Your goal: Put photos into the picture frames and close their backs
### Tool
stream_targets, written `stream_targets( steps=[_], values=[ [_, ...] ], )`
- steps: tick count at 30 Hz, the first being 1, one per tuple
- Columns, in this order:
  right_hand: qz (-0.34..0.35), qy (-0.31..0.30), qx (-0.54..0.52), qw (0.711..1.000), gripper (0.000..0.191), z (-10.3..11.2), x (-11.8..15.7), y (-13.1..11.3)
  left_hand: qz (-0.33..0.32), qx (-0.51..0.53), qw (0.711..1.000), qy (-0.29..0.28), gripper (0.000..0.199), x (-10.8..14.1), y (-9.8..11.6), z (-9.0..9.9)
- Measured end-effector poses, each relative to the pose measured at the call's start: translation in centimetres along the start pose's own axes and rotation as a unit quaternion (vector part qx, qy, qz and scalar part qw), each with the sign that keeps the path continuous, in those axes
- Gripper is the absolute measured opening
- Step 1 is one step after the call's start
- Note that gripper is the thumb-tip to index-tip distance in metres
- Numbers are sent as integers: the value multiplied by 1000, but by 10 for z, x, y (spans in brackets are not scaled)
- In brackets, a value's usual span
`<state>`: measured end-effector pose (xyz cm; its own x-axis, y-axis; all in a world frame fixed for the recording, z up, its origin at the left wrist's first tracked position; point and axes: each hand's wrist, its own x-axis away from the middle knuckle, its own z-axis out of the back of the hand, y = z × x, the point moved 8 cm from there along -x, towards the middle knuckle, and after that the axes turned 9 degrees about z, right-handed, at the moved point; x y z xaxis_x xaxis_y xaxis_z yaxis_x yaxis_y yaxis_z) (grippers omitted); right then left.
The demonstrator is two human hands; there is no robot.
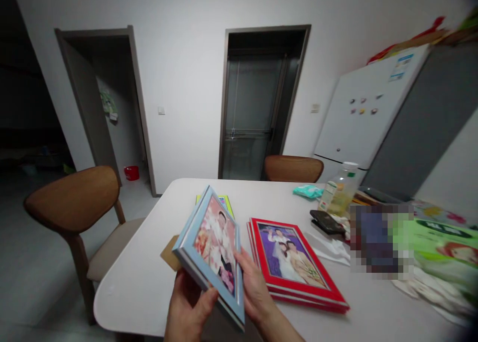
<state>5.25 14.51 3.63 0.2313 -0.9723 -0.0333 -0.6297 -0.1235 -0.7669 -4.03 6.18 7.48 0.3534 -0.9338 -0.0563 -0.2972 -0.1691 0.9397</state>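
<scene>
Both my hands hold light blue picture frames (204, 268), tilted above the table; the doubled edge suggests two pressed together. The front one shows a photo of people in pale clothes. My left hand (190, 302) grips the lower left edge, thumb on the front border. My right hand (254, 285) is closed round the right edge. Behind the blue frames a tan flap (171, 253) sticks out at the left. Stacked red picture frames (338, 298) lie right of my hands, the top one with a wedding photo. A yellow-green frame (228, 202) is partly hidden behind the blue ones.
The white table (134, 277) has a wooden chair (74, 197) on its left and another chair (293, 168) beyond. Along the right are a bottle (340, 190), a black wallet-like item (326, 222), a teal packet (308, 190) and a green package (436, 237). A fridge (358, 128) stands behind.
</scene>
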Motion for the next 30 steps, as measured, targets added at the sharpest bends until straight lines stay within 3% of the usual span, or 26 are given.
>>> stream_targets(
  steps=[3,7,10,12,15,17,22,26,30],
  values=[
    [50,27,36,998,51,31,-11,-55,41,63,997,-5,53,-9,5,-16],
    [49,50,193,979,49,89,-21,-114,102,18,988,-118,39,-18,-14,-53],
    [68,90,339,934,47,130,-27,-148,97,-55,976,-185,29,-21,-42,-81],
    [71,119,426,894,47,153,-33,-162,91,-139,971,-173,24,-26,-63,-90],
    [64,135,532,833,51,178,-41,-168,88,-271,951,-117,21,-33,-86,-92],
    [57,131,581,802,56,192,-44,-166,89,-294,944,-120,27,-33,-94,-95],
    [54,98,626,772,69,215,-29,-147,75,-349,921,-156,74,-24,-107,-99],
    [71,106,658,742,66,221,-27,-142,3,-440,883,-160,71,-36,-111,-108],
    [59,82,691,716,62,216,-56,-144,-28,-449,879,-158,72,-62,-108,-119]
  ],
)
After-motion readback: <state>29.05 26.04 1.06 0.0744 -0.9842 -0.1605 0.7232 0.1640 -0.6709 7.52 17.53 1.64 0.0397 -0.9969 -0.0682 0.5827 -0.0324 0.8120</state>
